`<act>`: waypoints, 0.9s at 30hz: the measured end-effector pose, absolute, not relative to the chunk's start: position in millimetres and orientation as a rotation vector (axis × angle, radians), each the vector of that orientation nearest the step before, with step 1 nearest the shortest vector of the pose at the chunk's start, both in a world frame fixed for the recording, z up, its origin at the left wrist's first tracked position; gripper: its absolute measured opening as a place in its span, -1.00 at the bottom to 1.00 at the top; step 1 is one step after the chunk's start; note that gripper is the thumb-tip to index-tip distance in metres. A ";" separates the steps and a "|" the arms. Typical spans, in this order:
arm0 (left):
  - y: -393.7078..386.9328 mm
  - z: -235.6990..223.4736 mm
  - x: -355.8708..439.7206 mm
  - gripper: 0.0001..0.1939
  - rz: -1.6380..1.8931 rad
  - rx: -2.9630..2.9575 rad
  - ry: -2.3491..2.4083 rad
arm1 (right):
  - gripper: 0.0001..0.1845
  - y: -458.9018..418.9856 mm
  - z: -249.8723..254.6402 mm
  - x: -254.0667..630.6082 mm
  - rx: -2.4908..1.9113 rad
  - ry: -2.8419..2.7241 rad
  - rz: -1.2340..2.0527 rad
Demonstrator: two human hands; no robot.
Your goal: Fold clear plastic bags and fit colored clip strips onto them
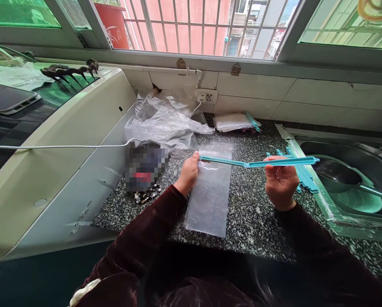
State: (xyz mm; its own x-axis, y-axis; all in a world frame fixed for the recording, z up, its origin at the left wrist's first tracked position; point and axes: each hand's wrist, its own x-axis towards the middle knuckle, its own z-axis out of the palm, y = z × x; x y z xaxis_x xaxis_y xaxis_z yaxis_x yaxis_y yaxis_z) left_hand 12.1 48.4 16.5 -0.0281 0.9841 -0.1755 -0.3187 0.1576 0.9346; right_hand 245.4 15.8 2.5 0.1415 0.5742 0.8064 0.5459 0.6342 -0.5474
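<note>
A long light-blue bag sealing clip [229, 161] is unfolded nearly straight, its hinge close to the middle. My left hand [188, 172] pinches the clip's left end at the left edge of a clear plastic bag [209, 200]. That bag lies flat on the speckled counter, its upper part crossed by the clip's left arm. With closed fingers, my right hand [282, 181] grips the other arm of the clip, which points right toward the sink. Whether the left fingers also hold the bag's edge, I cannot tell.
More blue clips [306, 179] lie beside the sink [338, 226], which holds a pan [338, 174]. Crumpled clear plastic [165, 119] and a stack of bags [231, 122] lie by the wall. A white cable [82, 147] runs across the left; a blurred dark object [146, 168] sits nearby.
</note>
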 end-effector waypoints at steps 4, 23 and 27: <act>48.4 16.6 10.9 -0.52 1.264 0.827 1.096 | -0.84 15.1 5.2 243.1 -0.997 -1.464 0.041; 48.6 20.2 10.6 -0.57 1.309 0.751 1.120 | -0.80 21.3 2.7 243.6 -0.975 -1.268 0.165; 50.1 16.8 9.5 -0.57 1.324 0.747 1.105 | -0.80 22.9 -1.1 244.0 -0.964 -1.239 0.200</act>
State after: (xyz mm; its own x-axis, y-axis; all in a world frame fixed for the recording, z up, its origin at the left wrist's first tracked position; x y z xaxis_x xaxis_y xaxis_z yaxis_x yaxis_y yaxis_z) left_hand 9.5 50.1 16.8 -0.0976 0.9758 -0.1955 -0.3665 0.1474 0.9187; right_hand 244.0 22.9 -1.1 0.3633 0.6093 0.7048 0.3562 0.6082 -0.7094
